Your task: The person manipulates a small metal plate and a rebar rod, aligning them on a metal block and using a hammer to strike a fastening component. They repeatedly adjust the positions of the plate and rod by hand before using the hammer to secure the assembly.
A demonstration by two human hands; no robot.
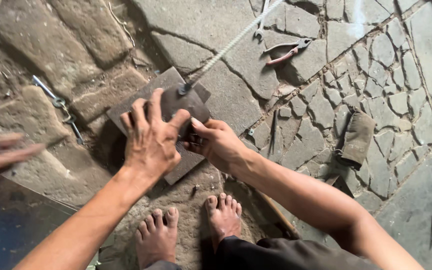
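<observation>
Stone paving (416, 75), dark grey block (178, 102), both hands gripping

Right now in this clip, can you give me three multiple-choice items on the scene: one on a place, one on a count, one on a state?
1. Where do the red-handled pliers lie?
A. On the stone floor above the hands
B. Between the bare feet
C. On the dark flat slab

2. How many bare feet show at the bottom edge?
A. One
B. Two
C. Four

3. What is the left hand doing?
A. Hanging free
B. Pressing down on the dark rounded block
C. Gripping the pliers

Answers: 1 A, they rest on paving near the top; 2 B, a pair stands side by side; 3 B, its fingers spread over the block.
</observation>
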